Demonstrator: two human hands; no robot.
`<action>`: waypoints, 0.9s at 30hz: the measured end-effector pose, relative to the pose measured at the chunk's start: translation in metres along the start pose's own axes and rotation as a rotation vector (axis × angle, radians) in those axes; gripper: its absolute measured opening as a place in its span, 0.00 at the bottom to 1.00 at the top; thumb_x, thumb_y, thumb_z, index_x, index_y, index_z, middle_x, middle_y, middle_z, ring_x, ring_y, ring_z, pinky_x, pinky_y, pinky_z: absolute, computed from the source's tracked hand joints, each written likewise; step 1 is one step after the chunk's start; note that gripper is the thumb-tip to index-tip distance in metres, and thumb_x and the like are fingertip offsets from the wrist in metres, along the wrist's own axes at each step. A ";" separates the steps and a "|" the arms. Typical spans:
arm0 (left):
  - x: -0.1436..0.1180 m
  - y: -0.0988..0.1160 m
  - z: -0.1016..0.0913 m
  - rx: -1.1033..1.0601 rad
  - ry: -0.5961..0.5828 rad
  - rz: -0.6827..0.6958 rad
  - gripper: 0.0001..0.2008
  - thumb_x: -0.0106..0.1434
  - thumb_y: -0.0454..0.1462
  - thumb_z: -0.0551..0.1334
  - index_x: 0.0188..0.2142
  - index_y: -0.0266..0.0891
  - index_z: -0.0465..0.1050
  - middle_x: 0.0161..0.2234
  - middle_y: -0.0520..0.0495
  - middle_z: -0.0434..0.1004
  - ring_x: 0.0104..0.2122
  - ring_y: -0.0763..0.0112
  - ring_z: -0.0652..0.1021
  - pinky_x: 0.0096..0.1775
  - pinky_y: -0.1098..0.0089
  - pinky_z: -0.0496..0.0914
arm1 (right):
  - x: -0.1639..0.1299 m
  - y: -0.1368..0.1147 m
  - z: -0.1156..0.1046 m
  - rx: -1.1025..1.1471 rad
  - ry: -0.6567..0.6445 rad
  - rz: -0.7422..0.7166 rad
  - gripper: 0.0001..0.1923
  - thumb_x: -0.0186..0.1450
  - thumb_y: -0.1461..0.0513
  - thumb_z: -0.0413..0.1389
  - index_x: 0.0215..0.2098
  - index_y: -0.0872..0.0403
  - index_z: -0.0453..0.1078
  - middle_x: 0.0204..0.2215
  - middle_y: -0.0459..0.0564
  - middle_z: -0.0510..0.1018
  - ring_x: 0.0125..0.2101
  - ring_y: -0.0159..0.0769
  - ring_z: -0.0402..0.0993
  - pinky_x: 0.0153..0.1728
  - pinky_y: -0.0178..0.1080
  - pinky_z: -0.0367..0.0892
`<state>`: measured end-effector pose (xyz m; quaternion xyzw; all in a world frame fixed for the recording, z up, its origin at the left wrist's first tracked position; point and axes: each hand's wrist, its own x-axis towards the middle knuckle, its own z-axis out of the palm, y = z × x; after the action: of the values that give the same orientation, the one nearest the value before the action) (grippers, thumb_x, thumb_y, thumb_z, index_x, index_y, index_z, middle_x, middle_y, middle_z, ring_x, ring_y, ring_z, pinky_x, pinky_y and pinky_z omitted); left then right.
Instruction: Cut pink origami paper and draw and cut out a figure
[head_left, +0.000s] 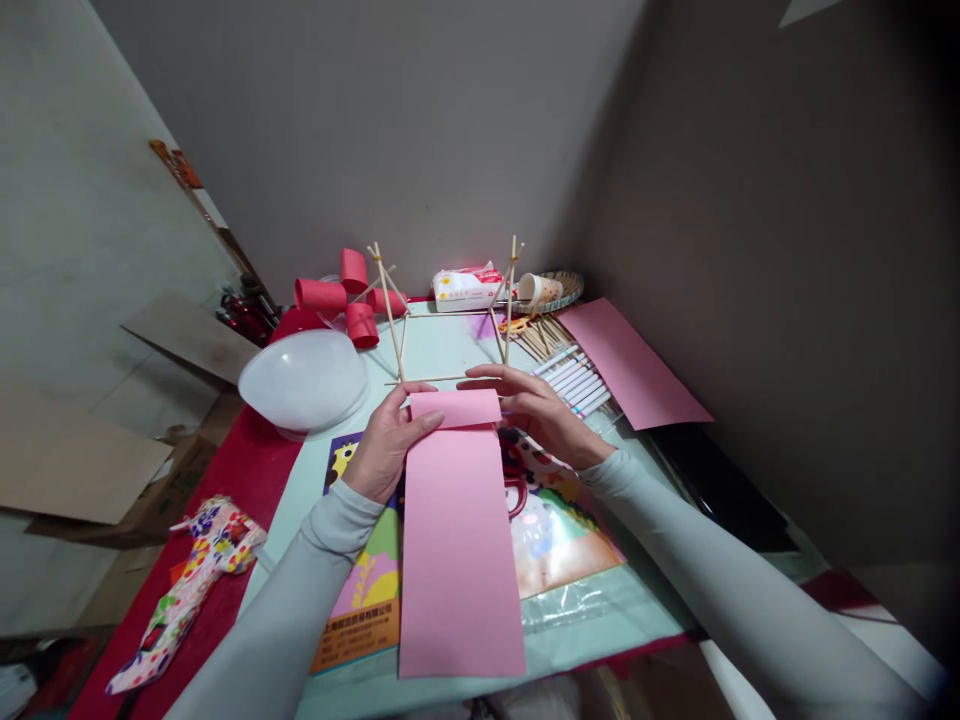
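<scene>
A long pink paper strip (457, 540) lies on the table in front of me, its far end folded back toward me into a narrow flap. My left hand (386, 445) pinches the flap's left corner, thumb on top. My right hand (536, 410) rests with flat fingers on the flap's right side. Just beyond the fold stands a frame of thin wooden sticks (390, 310).
A white dome-shaped bowl (304, 380) sits at the left, red paper rolls (337, 295) behind it. White markers (577, 375), a second pink sheet (630, 365), a tissue pack (465, 288) and a paper cup (540, 288) lie right and back. Colourful printed sheets (555, 530) lie under the strip.
</scene>
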<state>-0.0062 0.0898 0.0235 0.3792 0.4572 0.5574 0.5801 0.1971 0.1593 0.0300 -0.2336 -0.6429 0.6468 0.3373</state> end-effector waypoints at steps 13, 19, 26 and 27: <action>0.004 -0.004 -0.006 0.092 0.001 0.169 0.20 0.49 0.33 0.71 0.43 0.40 0.73 0.44 0.50 0.75 0.42 0.68 0.75 0.41 0.73 0.69 | 0.001 0.011 0.008 -0.391 0.139 -0.245 0.16 0.64 0.60 0.63 0.50 0.51 0.74 0.46 0.49 0.80 0.46 0.39 0.75 0.47 0.39 0.68; 0.002 -0.002 -0.003 0.024 0.020 0.089 0.21 0.47 0.31 0.69 0.42 0.37 0.74 0.40 0.50 0.77 0.37 0.70 0.76 0.37 0.74 0.69 | 0.001 0.014 0.010 -0.506 0.115 -0.421 0.16 0.67 0.63 0.60 0.53 0.47 0.74 0.51 0.50 0.78 0.53 0.41 0.73 0.55 0.43 0.67; 0.002 -0.002 -0.001 -0.107 0.018 -0.025 0.24 0.48 0.33 0.69 0.47 0.36 0.72 0.37 0.48 0.80 0.37 0.68 0.78 0.40 0.70 0.73 | 0.000 0.017 0.013 -0.493 0.198 -0.503 0.16 0.67 0.67 0.58 0.51 0.48 0.75 0.54 0.52 0.77 0.57 0.42 0.71 0.56 0.46 0.67; 0.001 -0.002 0.000 -0.125 0.011 -0.034 0.23 0.49 0.34 0.69 0.46 0.36 0.72 0.37 0.48 0.80 0.37 0.67 0.78 0.40 0.69 0.73 | 0.000 0.017 0.014 -0.501 0.208 -0.513 0.16 0.67 0.67 0.58 0.51 0.48 0.75 0.53 0.53 0.77 0.57 0.42 0.71 0.56 0.46 0.67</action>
<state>-0.0063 0.0910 0.0217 0.3315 0.4310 0.5771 0.6094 0.1846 0.1514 0.0142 -0.2049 -0.7810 0.3368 0.4844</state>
